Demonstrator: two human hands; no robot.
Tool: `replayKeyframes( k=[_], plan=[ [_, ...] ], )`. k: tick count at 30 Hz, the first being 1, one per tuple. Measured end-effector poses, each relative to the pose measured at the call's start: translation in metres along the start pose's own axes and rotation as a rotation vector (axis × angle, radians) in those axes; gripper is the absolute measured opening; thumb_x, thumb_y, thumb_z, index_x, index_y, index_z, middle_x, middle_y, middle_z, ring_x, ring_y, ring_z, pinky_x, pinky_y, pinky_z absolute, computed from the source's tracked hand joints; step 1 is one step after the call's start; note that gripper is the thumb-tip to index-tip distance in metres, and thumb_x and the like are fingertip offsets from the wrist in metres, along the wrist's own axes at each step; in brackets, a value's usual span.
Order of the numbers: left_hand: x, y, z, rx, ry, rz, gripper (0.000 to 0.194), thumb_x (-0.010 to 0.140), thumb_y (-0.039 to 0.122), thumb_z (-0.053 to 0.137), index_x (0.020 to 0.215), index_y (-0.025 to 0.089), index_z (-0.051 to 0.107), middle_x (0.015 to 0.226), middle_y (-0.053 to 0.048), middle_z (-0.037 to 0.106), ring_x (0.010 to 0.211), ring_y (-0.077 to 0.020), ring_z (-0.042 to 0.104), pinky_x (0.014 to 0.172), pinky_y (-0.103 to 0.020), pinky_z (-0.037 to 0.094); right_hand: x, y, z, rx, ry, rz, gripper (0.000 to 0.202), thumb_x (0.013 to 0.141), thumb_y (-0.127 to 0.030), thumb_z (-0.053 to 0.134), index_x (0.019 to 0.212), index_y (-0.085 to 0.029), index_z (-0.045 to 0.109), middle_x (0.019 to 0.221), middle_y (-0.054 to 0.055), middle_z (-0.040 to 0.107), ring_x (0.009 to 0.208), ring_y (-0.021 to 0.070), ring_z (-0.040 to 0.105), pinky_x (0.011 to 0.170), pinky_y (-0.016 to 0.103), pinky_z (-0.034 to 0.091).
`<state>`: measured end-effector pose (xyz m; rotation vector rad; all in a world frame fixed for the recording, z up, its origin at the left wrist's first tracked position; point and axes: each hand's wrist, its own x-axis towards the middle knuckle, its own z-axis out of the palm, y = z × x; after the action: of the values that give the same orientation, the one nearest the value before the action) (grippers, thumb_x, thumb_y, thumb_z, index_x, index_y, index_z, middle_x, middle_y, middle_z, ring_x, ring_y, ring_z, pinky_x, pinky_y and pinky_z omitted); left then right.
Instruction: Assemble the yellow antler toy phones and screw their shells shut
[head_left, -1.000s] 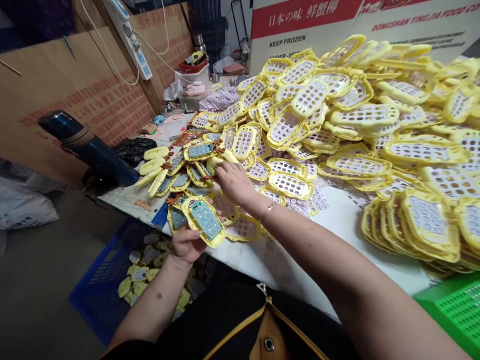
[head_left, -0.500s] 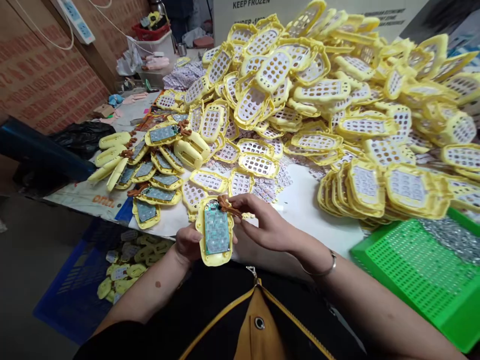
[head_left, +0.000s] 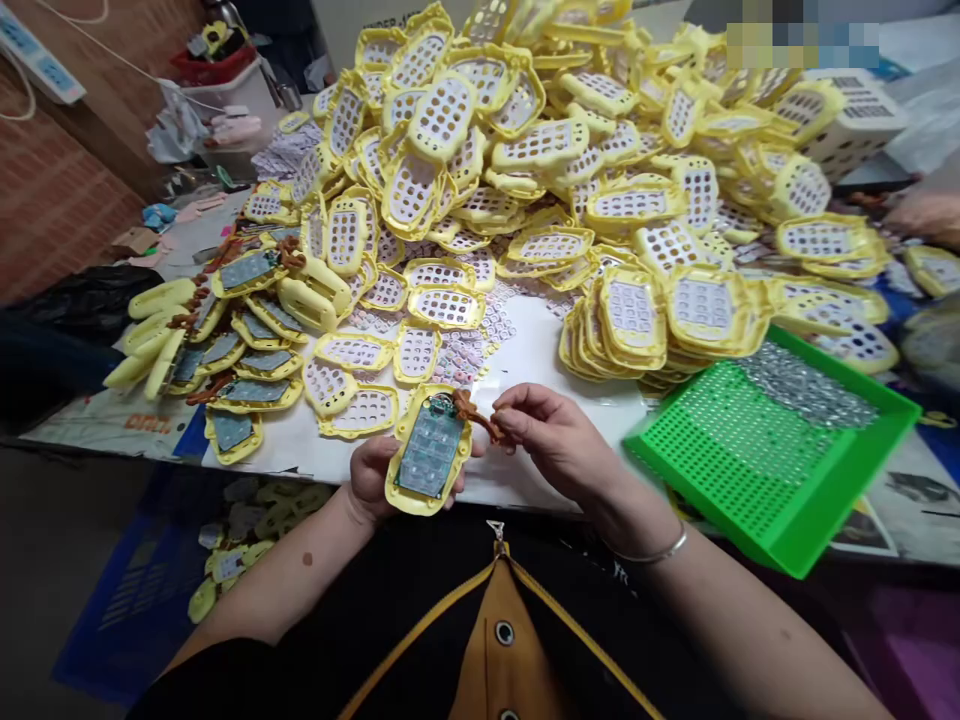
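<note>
My left hand (head_left: 372,480) grips a yellow plastic casing half (head_left: 409,495) from its left side and from beneath. A green circuit board (head_left: 433,447), covered by a greyish sheet, sits inside the casing with its face up. From the casing's top right corner comes a brown piece (head_left: 474,412), like a strap or bundled cord. My right hand (head_left: 559,440) pinches the outer end of that brown piece between thumb and fingers, to the right of the casing. Just beyond lie several yellow shells (head_left: 367,410) with perforated keypad openings.
A large heap of yellow keypad shells (head_left: 442,115) fills the table's back. Stacked shells (head_left: 630,315) stand at right, beside a green perforated basket (head_left: 705,480) of small metal parts (head_left: 806,385). Casings with boards (head_left: 259,390) pile up at left. Below is a blue crate (head_left: 120,610).
My right hand has moved slightly right and now draws the brown piece outward. The casing has tilted a little. The view has swung right, showing more of the green basket.
</note>
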<state>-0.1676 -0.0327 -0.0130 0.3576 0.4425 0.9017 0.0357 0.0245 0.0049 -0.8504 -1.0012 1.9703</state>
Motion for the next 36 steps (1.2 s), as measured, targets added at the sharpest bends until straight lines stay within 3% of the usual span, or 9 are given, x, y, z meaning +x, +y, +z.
replayKeyframes(
  k=[6,15,20,22,25,28,32,36],
  plan=[
    [0.014,-0.007,0.008,0.033,0.008,-0.119,0.062,0.062,0.041,0.059,0.109,-0.001,0.064,0.107,-0.027,0.067,0.072,-0.027,0.067,0.053,-0.03,0.049,-0.003,-0.01,-0.008,0.028,0.164,-0.154,0.027,0.067,-0.038,0.079,0.077,-0.017,0.064,0.062,-0.003,0.063,0.053,0.0068,0.053,0.05,0.02,0.043],
    [0.018,-0.006,0.011,0.037,0.008,-0.149,0.061,0.062,0.038,0.064,0.113,0.004,0.064,0.11,-0.025,0.068,0.074,-0.0276,0.069,0.055,-0.031,0.052,-0.001,-0.01,-0.009,-0.137,0.17,-0.105,0.032,0.068,-0.043,0.076,0.076,-0.017,0.059,0.064,-0.003,0.061,0.052,0.0072,0.049,0.05,0.023,0.043],
    [0.017,-0.006,0.005,0.044,-0.049,-0.151,0.059,0.066,0.036,0.061,0.116,0.005,0.062,0.109,-0.024,0.068,0.074,-0.0276,0.069,0.055,-0.032,0.052,0.0,0.001,-0.013,-0.441,0.255,-0.337,0.02,0.074,-0.034,0.071,0.079,-0.018,0.059,0.07,-0.002,0.059,0.063,0.0099,0.052,0.059,0.026,0.044],
    [0.018,-0.006,0.003,0.023,-0.066,-0.167,0.059,0.068,0.038,0.058,0.115,0.002,0.062,0.109,-0.025,0.068,0.074,-0.0276,0.069,0.052,-0.03,0.051,0.002,0.001,-0.016,-0.43,0.208,-0.303,0.022,0.074,-0.035,0.071,0.079,-0.018,0.058,0.072,-0.001,0.059,0.065,0.0103,0.053,0.061,0.026,0.044],
    [0.018,-0.005,0.002,-0.005,-0.064,-0.203,0.061,0.07,0.041,0.055,0.115,0.001,0.061,0.11,-0.027,0.067,0.072,-0.0278,0.068,0.048,-0.028,0.049,0.006,-0.005,-0.019,-0.176,0.086,-0.129,0.036,0.071,-0.042,0.074,0.093,-0.018,0.059,0.083,0.001,0.063,0.07,0.0112,0.058,0.062,0.026,0.049],
    [0.019,-0.006,0.002,-0.006,-0.069,-0.246,0.063,0.07,0.039,0.057,0.122,0.003,0.057,0.11,-0.026,0.067,0.073,-0.028,0.069,0.048,-0.028,0.051,0.009,-0.014,-0.018,-0.038,0.023,-0.056,0.046,0.068,-0.042,0.077,0.103,-0.019,0.06,0.087,0.001,0.065,0.067,0.0094,0.059,0.058,0.024,0.049],
    [0.018,-0.008,0.001,-0.009,-0.079,-0.275,0.062,0.069,0.038,0.058,0.121,0.003,0.058,0.107,-0.026,0.068,0.072,-0.0277,0.07,0.047,-0.028,0.052,0.011,-0.018,-0.016,-0.032,-0.101,0.027,0.026,0.067,-0.034,0.08,0.075,-0.016,0.064,0.062,-0.004,0.061,0.049,0.0048,0.05,0.048,0.019,0.041],
    [0.017,-0.007,0.0,0.003,-0.063,-0.303,0.061,0.069,0.038,0.056,0.118,0.002,0.058,0.107,-0.027,0.068,0.068,-0.0269,0.069,0.045,-0.028,0.05,0.011,-0.019,-0.018,-0.005,-0.142,0.063,0.022,0.065,-0.03,0.081,0.07,-0.016,0.064,0.058,-0.004,0.062,0.045,0.0055,0.051,0.044,0.02,0.039]
  ],
)
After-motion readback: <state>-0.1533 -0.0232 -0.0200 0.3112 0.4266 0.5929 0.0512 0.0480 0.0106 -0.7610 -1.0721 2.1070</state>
